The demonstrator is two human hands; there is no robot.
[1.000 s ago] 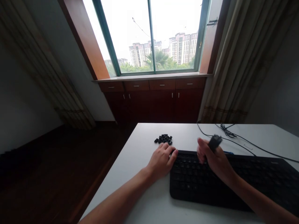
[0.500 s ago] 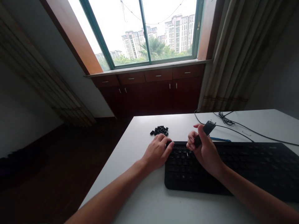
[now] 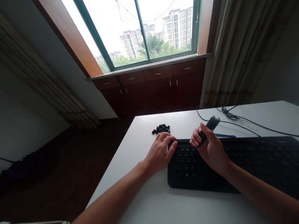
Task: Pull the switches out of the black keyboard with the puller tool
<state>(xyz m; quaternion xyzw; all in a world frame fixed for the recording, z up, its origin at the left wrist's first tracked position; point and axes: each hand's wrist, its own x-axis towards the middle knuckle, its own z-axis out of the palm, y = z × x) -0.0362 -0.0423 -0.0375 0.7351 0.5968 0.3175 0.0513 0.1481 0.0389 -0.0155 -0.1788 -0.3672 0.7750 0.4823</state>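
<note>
My left hand (image 3: 160,152) rests with curved fingers on the upper left corner of a black computer keyboard (image 3: 257,158), and nothing shows in it. My right hand (image 3: 210,150) is shut around what looks like a black keycap puller (image 3: 210,127), its wider end pointing up and away. The hand hovers over the keyboard's upper left keys, and the tool's lower tip is hidden by my fingers. A small pile of loose black keycaps (image 3: 161,129) lies just beyond my left hand.
The keyboard sits on a white table (image 3: 149,199) whose left edge drops to a dark wood floor. Black cables (image 3: 230,116) and a thin blue stick (image 3: 224,135) lie behind the keyboard. Wooden cabinets stand beneath a window beyond the table.
The whole scene has shifted upward in view as my head tilts down. Both hands stay at the keyboard's upper left, and the right hand still grips the tool.
</note>
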